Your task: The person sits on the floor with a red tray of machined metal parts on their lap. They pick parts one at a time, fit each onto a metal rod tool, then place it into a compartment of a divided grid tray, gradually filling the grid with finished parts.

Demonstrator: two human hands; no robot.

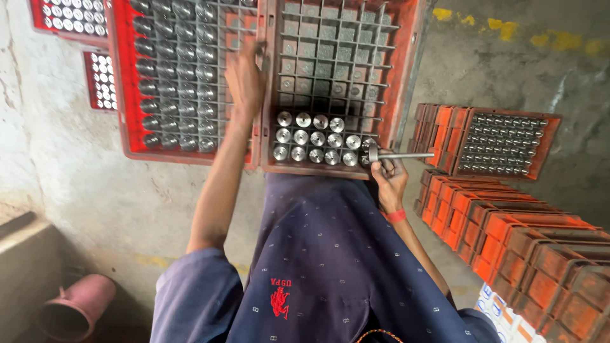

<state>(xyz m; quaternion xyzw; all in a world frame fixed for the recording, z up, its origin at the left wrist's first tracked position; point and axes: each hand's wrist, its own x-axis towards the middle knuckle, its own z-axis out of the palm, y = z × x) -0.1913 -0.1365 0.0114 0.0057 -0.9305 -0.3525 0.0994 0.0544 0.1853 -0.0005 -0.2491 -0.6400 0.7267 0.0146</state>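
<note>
The metal valve (397,155), pinched in my right hand (389,181), could slip while my left hand (244,79) lies flat on the red crate (127,95).

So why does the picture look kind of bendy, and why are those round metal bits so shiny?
Head view: the wide lens bows the red crates outward at the edges; light from above glints off the round metal caps; the left hand is slightly motion-blurred, the right hand sharper.

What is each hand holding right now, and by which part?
The right hand holds a metal valve near its disc head. The left hand rests on the red crate, holding nothing.
</note>
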